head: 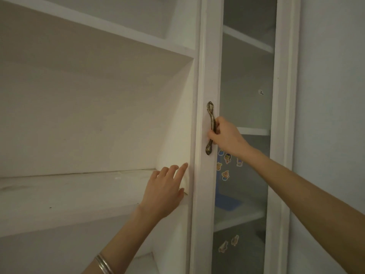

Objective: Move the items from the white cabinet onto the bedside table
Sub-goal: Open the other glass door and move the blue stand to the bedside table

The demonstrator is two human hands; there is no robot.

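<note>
- R hand curled round brass handle of glass door; L hand open, fingertips on white cabinet side panel.
- Blue item behind glass, lower shelf.
- Pull door straight, L bracing frame.

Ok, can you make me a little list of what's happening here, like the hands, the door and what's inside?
place: white cabinet, open shelves on the left, glass door on the right
right hand: grips the metal handle of the glass door
left hand: fingers straight, fingertips at the upright panel beside the door
left wrist: metal bangles
on the glass: small cartoon stickers
behind the glass: a blue thing on a shelf, too blurred to name
</note>
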